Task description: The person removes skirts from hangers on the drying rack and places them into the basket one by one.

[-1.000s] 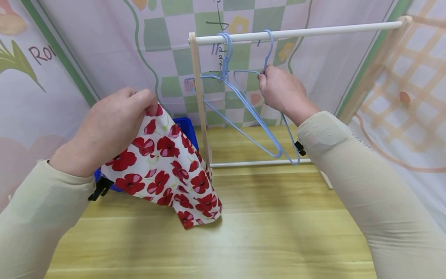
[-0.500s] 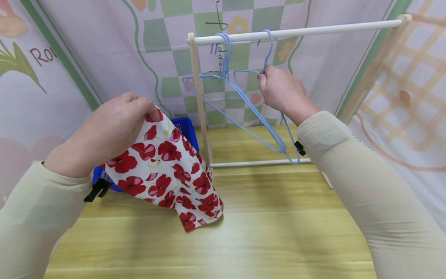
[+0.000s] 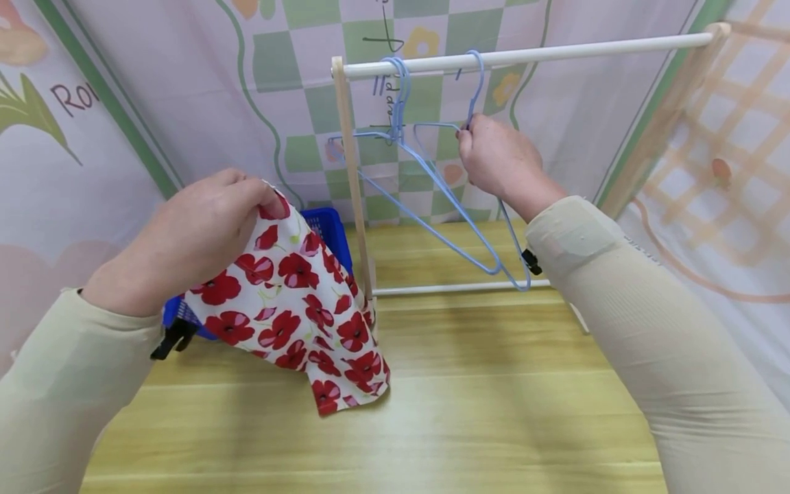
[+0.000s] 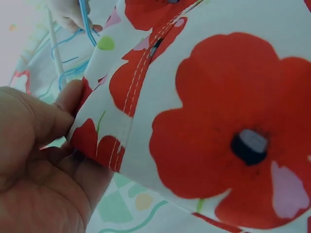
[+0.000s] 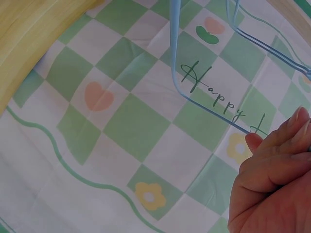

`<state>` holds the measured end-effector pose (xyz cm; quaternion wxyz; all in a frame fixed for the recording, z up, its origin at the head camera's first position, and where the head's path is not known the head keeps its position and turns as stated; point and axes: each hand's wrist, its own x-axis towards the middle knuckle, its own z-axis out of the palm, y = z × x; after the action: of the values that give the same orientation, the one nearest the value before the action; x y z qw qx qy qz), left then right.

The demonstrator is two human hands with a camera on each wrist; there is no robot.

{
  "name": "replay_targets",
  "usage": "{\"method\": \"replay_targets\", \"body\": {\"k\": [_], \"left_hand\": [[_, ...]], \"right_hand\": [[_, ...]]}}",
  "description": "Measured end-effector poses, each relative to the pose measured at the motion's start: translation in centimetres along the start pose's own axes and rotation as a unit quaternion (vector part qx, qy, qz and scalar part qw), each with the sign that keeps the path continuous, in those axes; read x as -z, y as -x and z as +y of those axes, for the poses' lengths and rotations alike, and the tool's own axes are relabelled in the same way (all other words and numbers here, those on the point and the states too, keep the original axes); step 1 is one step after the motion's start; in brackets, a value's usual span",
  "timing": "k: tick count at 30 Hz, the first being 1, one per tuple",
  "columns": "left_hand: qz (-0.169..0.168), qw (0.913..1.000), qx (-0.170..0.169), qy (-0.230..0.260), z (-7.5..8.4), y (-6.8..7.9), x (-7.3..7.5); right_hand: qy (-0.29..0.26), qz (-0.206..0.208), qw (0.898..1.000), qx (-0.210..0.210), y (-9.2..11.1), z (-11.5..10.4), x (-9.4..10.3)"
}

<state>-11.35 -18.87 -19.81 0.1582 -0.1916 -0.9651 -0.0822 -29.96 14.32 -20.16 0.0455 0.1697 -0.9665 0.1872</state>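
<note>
My left hand (image 3: 185,237) pinches the top edge of a white cloth garment (image 3: 290,295) printed with red poppies, which hangs down over the table. Up close in the left wrist view, thumb and fingers grip the garment's stitched hem (image 4: 127,104). At the rack, my right hand (image 3: 503,158) holds a light blue clothes hanger (image 3: 513,240) just below its hook, and that hook still loops over the white rail (image 3: 592,51). Part of this hanger (image 5: 209,108) shows beside the fingers in the right wrist view. Left of it, more blue hangers (image 3: 444,185) hang close together.
A blue plastic basket (image 3: 330,230) stands behind the garment, partly covered by it. The rack has a wooden left post (image 3: 352,171) and a low white crossbar (image 3: 457,288) over the wood-grain table (image 3: 432,425). A printed curtain (image 3: 296,82) closes off the back.
The left hand has dipped slightly and the garment's lower end has swung a little. The hangers at the left sway slightly. My right hand keeps its place on its hanger.
</note>
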Motion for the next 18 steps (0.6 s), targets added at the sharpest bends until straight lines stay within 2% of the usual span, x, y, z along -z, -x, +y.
{"method": "replay_targets", "body": {"k": [5,12,16,18], "left_hand": [[-0.028,0.9994,0.018,-0.013,0.11,0.08,0.07],[-0.06,0.9962,0.061,-0.015,0.1,0.29,0.01],[-0.075,0.9951,0.064,0.009,-0.05,0.35,-0.09],[-0.077,0.9954,0.052,0.022,-0.23,0.39,-0.09]], "right_hand": [[0.002,0.001,1.0,0.001,-0.04,0.01,0.0],[0.005,0.001,1.0,-0.003,-0.06,0.04,0.03],[0.006,0.003,1.0,-0.001,-0.05,0.07,0.03],[0.006,0.003,1.0,-0.001,-0.06,0.07,0.04]]}}
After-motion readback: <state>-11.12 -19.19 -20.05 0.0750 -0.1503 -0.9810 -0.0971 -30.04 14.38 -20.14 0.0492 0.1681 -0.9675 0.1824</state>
